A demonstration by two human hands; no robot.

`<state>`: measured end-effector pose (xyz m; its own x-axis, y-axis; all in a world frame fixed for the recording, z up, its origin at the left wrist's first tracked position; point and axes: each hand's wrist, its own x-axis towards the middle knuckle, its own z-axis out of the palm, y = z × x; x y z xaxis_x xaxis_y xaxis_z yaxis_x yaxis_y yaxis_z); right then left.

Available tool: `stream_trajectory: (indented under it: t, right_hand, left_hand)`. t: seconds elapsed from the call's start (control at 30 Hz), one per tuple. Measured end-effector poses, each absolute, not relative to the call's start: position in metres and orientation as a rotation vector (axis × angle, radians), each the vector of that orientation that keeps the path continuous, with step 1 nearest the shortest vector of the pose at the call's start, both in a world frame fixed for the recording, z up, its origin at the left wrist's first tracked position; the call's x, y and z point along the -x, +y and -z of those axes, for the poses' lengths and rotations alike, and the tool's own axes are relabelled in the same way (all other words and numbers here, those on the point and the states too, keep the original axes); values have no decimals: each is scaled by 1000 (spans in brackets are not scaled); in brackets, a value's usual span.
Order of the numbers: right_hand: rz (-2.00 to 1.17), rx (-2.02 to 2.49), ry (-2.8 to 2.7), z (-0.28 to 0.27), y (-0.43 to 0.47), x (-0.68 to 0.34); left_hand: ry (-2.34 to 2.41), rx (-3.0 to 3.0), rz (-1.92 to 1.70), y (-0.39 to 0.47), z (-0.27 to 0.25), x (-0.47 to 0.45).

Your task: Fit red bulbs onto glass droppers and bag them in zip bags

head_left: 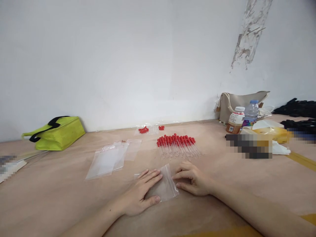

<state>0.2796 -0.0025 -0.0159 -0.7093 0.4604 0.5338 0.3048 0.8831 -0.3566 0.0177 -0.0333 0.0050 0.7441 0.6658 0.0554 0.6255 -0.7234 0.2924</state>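
A clear zip-lock bag (166, 184) lies on the table in front of me, with its zip edge on the right. My left hand (144, 191) rests flat over the bag's left part, fingers stretched out and thumb apart. Beside the zip edge is my right hand (191, 179), its fingers bent and the thumb apart from them. The right fingertips are at the bag's edge; whether they touch it I cannot tell. Just beyond both hands, many thin, pale sticks with red handles (175, 141) lie side by side in a row, handles pointing away.
Flat clear bags (108, 161) overlap at left. Near the wall, small red pieces (143, 130) lie on clear plastic. A lime-green bag (60, 133) stands far left. To the right are a brown drink bottle (235, 121), a blue-capped bottle (252, 110) and a beige bag (224, 108).
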Motion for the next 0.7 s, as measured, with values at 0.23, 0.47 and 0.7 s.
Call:
stream_trajectory:
  t: [0.23,0.47,0.7]
  right_hand:
    - [-256,514,-2493,11,1,-279]
    - [-308,448,-2574,11,7,-278]
    - [-287,454,-2736,4,8,-274]
  left_hand:
    - [1027,-2726,-180,-21,-6,-18]
    - [1065,-2730,-225,-4,0,-21]
    - [1058,-2714,-288,-2,-1,-19]
